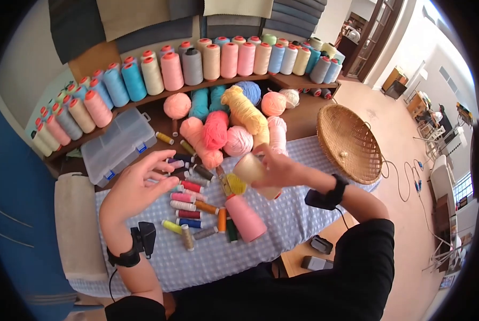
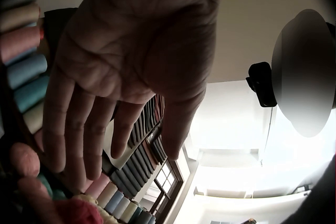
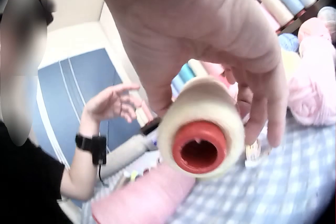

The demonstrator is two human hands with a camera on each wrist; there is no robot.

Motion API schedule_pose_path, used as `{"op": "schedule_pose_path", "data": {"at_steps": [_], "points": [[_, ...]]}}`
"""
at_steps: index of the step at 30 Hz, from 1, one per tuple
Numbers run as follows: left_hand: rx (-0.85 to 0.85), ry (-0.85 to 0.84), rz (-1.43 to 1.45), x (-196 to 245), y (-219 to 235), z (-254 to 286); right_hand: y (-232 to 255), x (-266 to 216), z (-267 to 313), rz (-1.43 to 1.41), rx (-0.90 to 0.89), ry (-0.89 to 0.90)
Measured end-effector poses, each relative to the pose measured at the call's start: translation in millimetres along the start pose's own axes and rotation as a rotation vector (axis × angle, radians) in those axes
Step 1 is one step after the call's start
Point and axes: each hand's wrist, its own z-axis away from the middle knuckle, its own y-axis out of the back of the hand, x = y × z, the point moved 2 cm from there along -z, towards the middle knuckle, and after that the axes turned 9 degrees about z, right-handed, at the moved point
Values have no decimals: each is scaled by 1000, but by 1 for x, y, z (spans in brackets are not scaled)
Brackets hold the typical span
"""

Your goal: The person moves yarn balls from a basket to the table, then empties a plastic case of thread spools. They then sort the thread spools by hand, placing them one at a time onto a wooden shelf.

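Head view: your right grip (image 1: pixel 283 170) grasps the cream cone (image 1: pixel 247 168), which sits at the fingers, on the left of your right wrist, long axis slanting from upper left to lower right. Pink cone (image 1: pixel 245 218) lies on its side just below it, on the checked cloth (image 1: pixel 298 214) over the surface, axis on a similar slant; right grip is the nearer one to both. Your left grip (image 1: pixel 135 184) hovers by the small spools (image 1: pixel 188 214), fingers loosely extended, nothing held, well apart from the cream cone. Yarn (image 1: pixel 238 140) is beyond, basket (image 1: pixel 376 160) off to the right. Left wrist view: palm bare, fingers mostly straight, released; cream cone not seen here. Right wrist view: thumb one side, fingers the other, cream cone between; its hollow red end (image 3: pixel 220 139) faces the camera, so the axis runs toward your wrist. Pink cone lower left.
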Motion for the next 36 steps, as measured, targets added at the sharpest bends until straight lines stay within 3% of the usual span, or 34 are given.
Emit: {"op": "schedule_pose_path", "data": {"at_steps": [4, 6, 8, 10, 11, 13, 14, 17, 20, 24, 30, 32, 34, 36], "points": [[25, 10, 14, -1, 4, 1, 85, 35, -10, -365, 11, -115], [48, 16, 7, 0, 5, 1, 130, 58, -18, -157, 255, -122], [58, 13, 11, -2, 6, 0, 159, 90, -29, -195, 486, -232], [70, 11, 10, -3, 7, -1, 174, 145, -57, -40, 706, -323], [69, 21, -2, -5, 8, -2, 176, 165, -70, -41, 716, -314], [81, 41, -15, -8, 9, -3, 185, 185, -89, 238, 928, -362], [88, 35, -25, -9, 10, -4, 188, 190, -98, 231, 938, -355], [103, 81, -29, -13, 14, -5, 188, 208, -123, 170, 866, -615], [112, 104, -30, -7, 15, -5, 182, 228, -142, 145, 950, -648], [112, 112, -35, -10, 15, -7, 165, 219, -143, 236, 1128, -599], [83, 53, 16, -15, 15, -6, 160, 215, -131, 230, 1079, -573], [62, -44, 32, -15, 14, -7, 161, 209, -128, 379, 1044, -385], [69, 22, 54, -14, 13, -6, 151, 146, -105, 379, 878, -260], [69, 36, 32, -15, 11, -6, 120, 85, -77, 389, 674, 6]]}}
